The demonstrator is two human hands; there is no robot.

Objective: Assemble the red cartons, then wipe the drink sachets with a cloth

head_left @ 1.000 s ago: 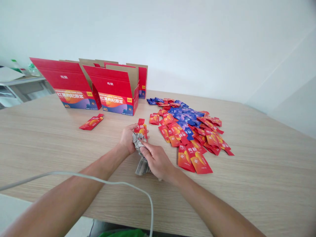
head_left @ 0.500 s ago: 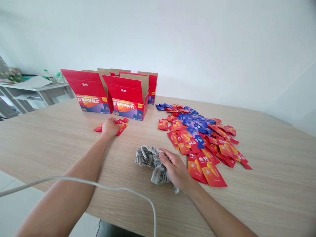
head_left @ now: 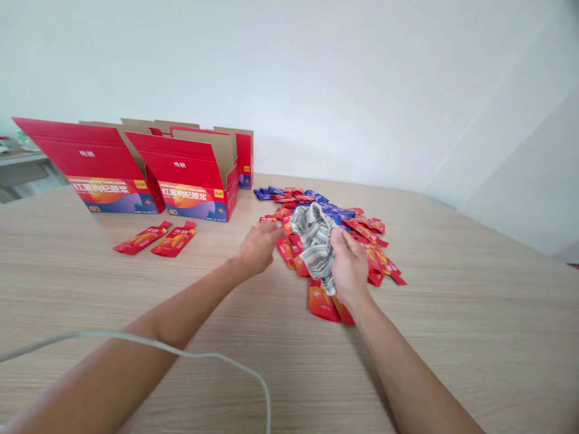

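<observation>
A crumpled grey-striped cloth (head_left: pixel 316 241) is held in the right hand (head_left: pixel 351 265) over flat red and blue sachets (head_left: pixel 337 212), bunched seemingly for one-handed grip. Near their left, the left hand (head_left: pixel 257 248) is poised, fingers parted.

Pale wall (head_left: pixel 362 90) rising behind the far edge of the surface (head_left: pixel 474 313); beyond the left edge, grey furniture (head_left: pixel 29 173) peeks in, blurred small items (head_left: pixel 27 141) on top; a white cable (head_left: pixel 217 356) curves toward the near edge!

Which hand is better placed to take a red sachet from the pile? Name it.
Probably the left hand: it looks empty, near the red sachets, while the right hand holds the striped cloth.
</observation>
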